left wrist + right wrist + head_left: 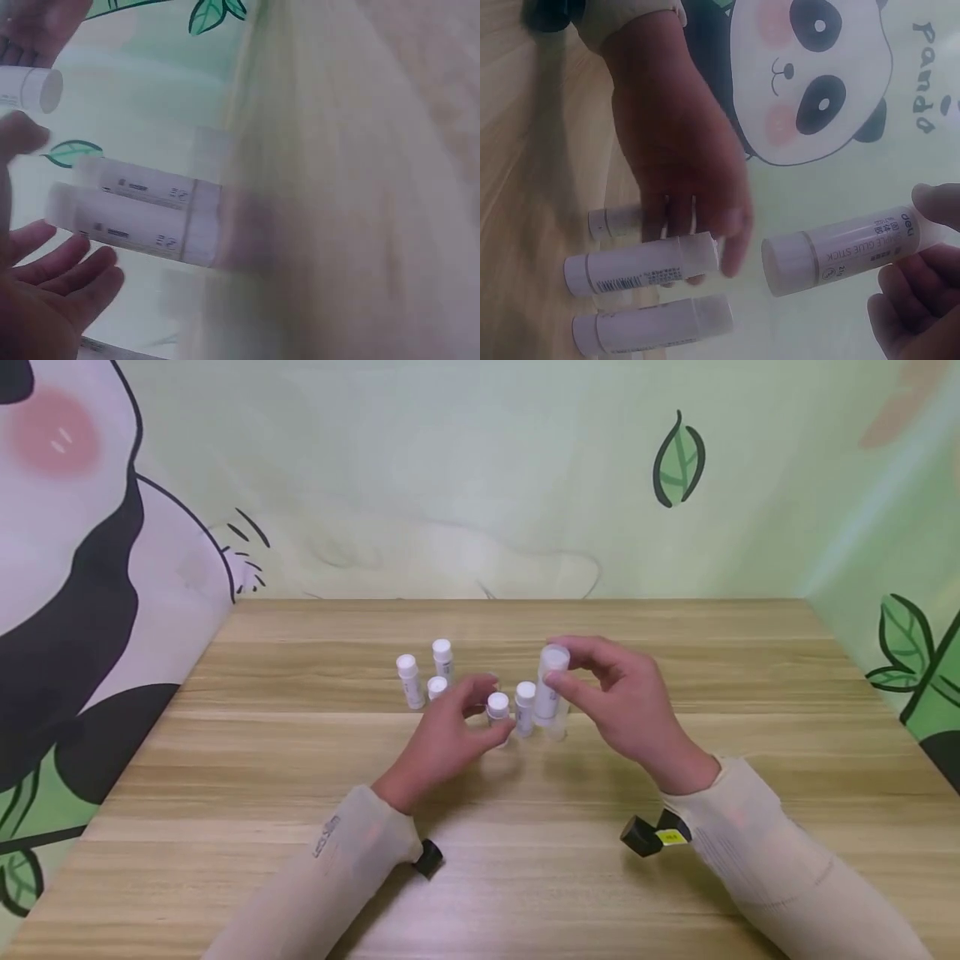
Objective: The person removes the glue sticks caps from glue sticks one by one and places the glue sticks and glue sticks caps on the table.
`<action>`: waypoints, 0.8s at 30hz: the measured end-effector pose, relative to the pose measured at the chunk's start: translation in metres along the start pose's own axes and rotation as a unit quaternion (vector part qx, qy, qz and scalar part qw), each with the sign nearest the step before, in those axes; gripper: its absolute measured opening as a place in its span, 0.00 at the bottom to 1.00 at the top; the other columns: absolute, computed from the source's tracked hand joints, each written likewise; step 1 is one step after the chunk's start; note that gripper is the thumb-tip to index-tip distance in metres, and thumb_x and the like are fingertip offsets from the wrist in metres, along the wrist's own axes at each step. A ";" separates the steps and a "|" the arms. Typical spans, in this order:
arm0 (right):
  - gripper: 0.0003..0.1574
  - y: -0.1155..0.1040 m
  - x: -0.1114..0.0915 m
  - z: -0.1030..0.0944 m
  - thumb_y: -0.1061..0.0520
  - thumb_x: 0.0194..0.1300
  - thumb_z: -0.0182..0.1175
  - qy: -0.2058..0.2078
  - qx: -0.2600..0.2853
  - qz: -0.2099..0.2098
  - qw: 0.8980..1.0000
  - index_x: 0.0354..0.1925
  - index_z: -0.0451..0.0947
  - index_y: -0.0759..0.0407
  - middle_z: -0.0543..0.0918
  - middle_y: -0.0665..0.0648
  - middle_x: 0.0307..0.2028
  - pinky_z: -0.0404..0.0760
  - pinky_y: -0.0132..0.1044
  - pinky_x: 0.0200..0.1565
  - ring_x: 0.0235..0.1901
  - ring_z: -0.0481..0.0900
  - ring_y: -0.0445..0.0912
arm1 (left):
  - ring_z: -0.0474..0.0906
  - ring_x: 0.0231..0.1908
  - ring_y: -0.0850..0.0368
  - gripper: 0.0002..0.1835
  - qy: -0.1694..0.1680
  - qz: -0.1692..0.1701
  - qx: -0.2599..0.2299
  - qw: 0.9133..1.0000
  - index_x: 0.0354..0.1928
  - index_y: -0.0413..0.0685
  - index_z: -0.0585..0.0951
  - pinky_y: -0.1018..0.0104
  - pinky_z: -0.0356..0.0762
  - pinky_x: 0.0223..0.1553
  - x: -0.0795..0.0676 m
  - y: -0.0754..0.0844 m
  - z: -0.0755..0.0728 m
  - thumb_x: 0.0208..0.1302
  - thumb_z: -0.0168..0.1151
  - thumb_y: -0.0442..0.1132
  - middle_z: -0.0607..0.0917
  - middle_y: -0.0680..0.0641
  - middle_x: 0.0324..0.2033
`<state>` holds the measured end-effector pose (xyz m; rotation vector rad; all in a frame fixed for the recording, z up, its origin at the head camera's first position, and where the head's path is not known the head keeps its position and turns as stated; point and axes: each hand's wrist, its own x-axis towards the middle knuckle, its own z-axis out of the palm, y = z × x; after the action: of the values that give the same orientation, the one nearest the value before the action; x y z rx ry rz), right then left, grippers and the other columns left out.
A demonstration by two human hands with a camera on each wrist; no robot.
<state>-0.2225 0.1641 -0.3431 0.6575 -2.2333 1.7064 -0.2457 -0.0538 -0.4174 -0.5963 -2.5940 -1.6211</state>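
My right hand (630, 710) pinches a white glue stick (840, 251) between thumb and fingers, raised above the tabletop and slightly tilted. Its printed label shows in the right wrist view. Around a standing glue stick (498, 706), my left hand (450, 735) is spread with thumb and fingers apart; the left wrist view shows the fingers (75, 270) loose beside its top. Just right of that one stands another glue stick (526, 708), close beside it and near the held one.
Left of my left hand stand more glue sticks: one at the front left (409, 683), one farther back (442, 658), and one partly hidden by the hand (437, 687). The wooden table (300, 877) meets a panda-printed wall (450, 485) at its back edge.
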 end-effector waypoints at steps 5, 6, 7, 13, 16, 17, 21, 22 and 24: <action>0.20 -0.002 -0.001 0.001 0.66 0.59 0.67 -0.010 0.007 0.006 1.000 0.51 0.81 0.63 0.84 0.42 0.41 0.79 0.34 0.54 0.43 0.80 0.42 | 0.74 0.60 0.54 0.32 0.007 0.014 0.012 1.000 0.63 0.49 0.71 0.58 0.69 0.66 -0.003 0.013 -0.007 0.59 0.68 0.51 0.78 0.51 0.60; 0.20 -0.002 -0.002 0.002 0.66 0.58 0.67 -0.012 0.010 0.006 1.000 0.51 0.81 0.63 0.85 0.42 0.41 0.79 0.36 0.54 0.44 0.80 0.42 | 0.74 0.61 0.54 0.32 0.009 0.019 0.014 1.000 0.64 0.50 0.71 0.58 0.68 0.66 -0.004 0.016 -0.008 0.60 0.67 0.51 0.77 0.51 0.60; 0.20 -0.002 -0.002 0.002 0.66 0.59 0.67 -0.014 0.011 0.005 1.000 0.51 0.81 0.63 0.85 0.42 0.42 0.79 0.36 0.55 0.44 0.81 0.42 | 0.73 0.61 0.54 0.32 0.009 0.027 0.011 1.000 0.64 0.50 0.71 0.58 0.68 0.67 -0.005 0.018 -0.008 0.60 0.67 0.51 0.77 0.52 0.61; 0.21 -0.007 -0.005 0.004 0.66 0.58 0.67 -0.023 0.027 -0.002 0.999 0.51 0.80 0.65 0.85 0.43 0.42 0.79 0.31 0.54 0.44 0.81 0.42 | 0.74 0.60 0.57 0.28 0.006 0.072 -0.015 0.997 0.60 0.49 0.74 0.57 0.68 0.66 -0.012 0.034 -0.008 0.59 0.68 0.46 0.80 0.52 0.58; 0.21 -0.008 -0.007 0.005 0.66 0.58 0.67 -0.035 0.038 -0.008 0.999 0.51 0.80 0.66 0.85 0.43 0.43 0.79 0.32 0.54 0.45 0.81 0.42 | 0.76 0.57 0.60 0.25 -0.005 0.084 -0.040 0.996 0.58 0.50 0.76 0.57 0.70 0.65 -0.016 0.040 -0.006 0.59 0.69 0.45 0.82 0.53 0.54; 0.21 -0.009 -0.008 0.006 0.66 0.58 0.67 -0.040 0.042 -0.009 0.998 0.51 0.80 0.67 0.85 0.44 0.43 0.79 0.32 0.54 0.45 0.81 0.42 | 0.77 0.56 0.61 0.24 -0.012 0.088 -0.049 0.995 0.57 0.50 0.77 0.58 0.71 0.64 -0.017 0.042 -0.005 0.60 0.69 0.44 0.82 0.53 0.53; 0.21 -0.010 -0.010 0.008 0.66 0.59 0.66 -0.058 0.057 -0.014 0.997 0.52 0.79 0.67 0.84 0.45 0.43 0.79 0.33 0.54 0.46 0.81 0.43 | 0.80 0.49 0.59 0.17 -0.035 0.109 -0.096 0.989 0.53 0.50 0.79 0.57 0.78 0.57 -0.018 0.045 0.000 0.61 0.67 0.40 0.85 0.52 0.46; 0.22 -0.009 -0.010 0.009 0.66 0.59 0.67 -0.061 0.062 -0.014 0.996 0.52 0.78 0.67 0.84 0.45 0.43 0.79 0.33 0.54 0.46 0.81 0.43 | 0.81 0.47 0.59 0.16 -0.037 0.113 -0.106 0.987 0.52 0.49 0.80 0.57 0.79 0.55 -0.018 0.045 0.001 0.62 0.67 0.39 0.85 0.51 0.45; 0.22 -0.008 -0.010 0.010 0.67 0.58 0.66 -0.066 0.068 -0.014 0.995 0.52 0.78 0.68 0.85 0.46 0.43 0.79 0.33 0.54 0.46 0.81 0.43 | 0.82 0.45 0.58 0.14 -0.035 0.115 -0.120 0.985 0.50 0.47 0.80 0.58 0.81 0.51 -0.017 0.045 0.003 0.62 0.67 0.36 0.85 0.49 0.43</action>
<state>-0.2087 0.1547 -0.3436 0.8528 -2.1958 1.8647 -0.2141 -0.0396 -0.3838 -0.9442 -2.2838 -1.8741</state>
